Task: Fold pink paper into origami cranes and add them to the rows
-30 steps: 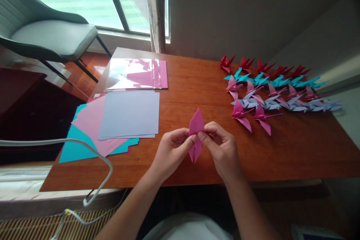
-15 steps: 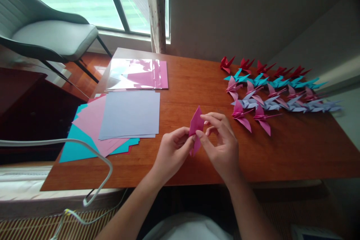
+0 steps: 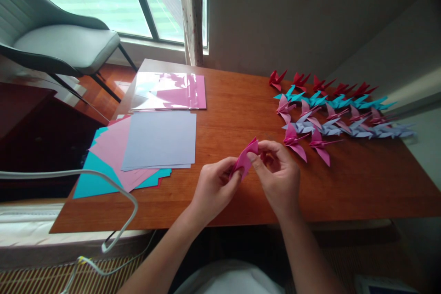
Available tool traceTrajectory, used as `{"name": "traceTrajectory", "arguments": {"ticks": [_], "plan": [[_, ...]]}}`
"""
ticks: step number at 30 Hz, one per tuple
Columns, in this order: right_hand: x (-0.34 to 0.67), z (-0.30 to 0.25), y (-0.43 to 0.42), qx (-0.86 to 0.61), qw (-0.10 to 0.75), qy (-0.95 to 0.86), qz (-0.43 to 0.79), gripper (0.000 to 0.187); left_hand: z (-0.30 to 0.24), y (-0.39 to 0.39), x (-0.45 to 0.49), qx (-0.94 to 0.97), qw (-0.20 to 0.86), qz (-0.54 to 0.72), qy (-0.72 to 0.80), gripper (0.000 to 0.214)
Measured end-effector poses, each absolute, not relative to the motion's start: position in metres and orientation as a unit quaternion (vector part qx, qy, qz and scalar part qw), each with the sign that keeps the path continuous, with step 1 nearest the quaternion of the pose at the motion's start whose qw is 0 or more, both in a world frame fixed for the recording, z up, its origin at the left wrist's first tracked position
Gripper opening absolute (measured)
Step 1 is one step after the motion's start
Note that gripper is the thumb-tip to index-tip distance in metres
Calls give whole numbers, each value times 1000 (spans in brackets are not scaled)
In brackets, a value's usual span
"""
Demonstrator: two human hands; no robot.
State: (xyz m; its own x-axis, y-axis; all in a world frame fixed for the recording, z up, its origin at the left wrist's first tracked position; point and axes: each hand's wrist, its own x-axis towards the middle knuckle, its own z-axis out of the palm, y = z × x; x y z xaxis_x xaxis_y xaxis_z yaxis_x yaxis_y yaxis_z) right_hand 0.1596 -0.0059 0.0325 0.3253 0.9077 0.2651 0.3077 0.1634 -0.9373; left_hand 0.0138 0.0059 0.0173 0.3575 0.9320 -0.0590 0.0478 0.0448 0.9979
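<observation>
A folded piece of pink origami paper [image 3: 246, 158] is held above the front part of the table, tilted with its upper tip to the right. My left hand [image 3: 217, 185] pinches its lower left end between thumb and fingers. The upper right part is gripped by my right hand [image 3: 278, 173], its thumb on the near face and the fingers partly hidden behind. To the right of my right hand stand two finished magenta paper cranes [image 3: 295, 141], with several lilac cranes [image 3: 330, 127], light pink, turquoise [image 3: 317, 98] and red cranes [image 3: 320, 83] in rows behind.
Left of my hands lie lilac sheets [image 3: 160, 140] over fanned light pink [image 3: 113, 147] and turquoise sheets [image 3: 93, 174]. Behind them is a clear packet of magenta paper [image 3: 200, 92] on the wooden table [image 3: 227, 101]. A white cable [image 3: 132, 202] loops at the table's front left; a chair [image 3: 65, 48] stands beyond.
The pink paper has turned from nearly upright to leaning right. My right hand has shifted slightly right and closed its thumb onto the paper's upper part.
</observation>
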Motion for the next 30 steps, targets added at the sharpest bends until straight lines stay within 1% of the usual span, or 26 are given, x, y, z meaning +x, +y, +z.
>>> {"name": "traceTrajectory", "arguments": {"ticks": [5,10,15,19,25,27,30], "plan": [[164,38,-5,-574,541,-565,243,8,19,7,12,527,648,376,402,20],[162,41,-10,-529,544,-603,247,14,22,9,12,489,660,395,411,23],[159,45,-16,-508,534,-632,238,25,22,11,10,471,656,415,420,24],[157,47,-18,-461,524,-680,225,32,23,12,7,457,662,429,412,21],[157,37,-26,-418,491,-750,149,44,23,13,5,420,691,442,388,22],[158,35,-27,-417,499,-747,136,46,22,12,5,426,693,436,386,22],[159,33,-24,-444,521,-715,139,41,22,12,6,432,694,427,386,24]]}}
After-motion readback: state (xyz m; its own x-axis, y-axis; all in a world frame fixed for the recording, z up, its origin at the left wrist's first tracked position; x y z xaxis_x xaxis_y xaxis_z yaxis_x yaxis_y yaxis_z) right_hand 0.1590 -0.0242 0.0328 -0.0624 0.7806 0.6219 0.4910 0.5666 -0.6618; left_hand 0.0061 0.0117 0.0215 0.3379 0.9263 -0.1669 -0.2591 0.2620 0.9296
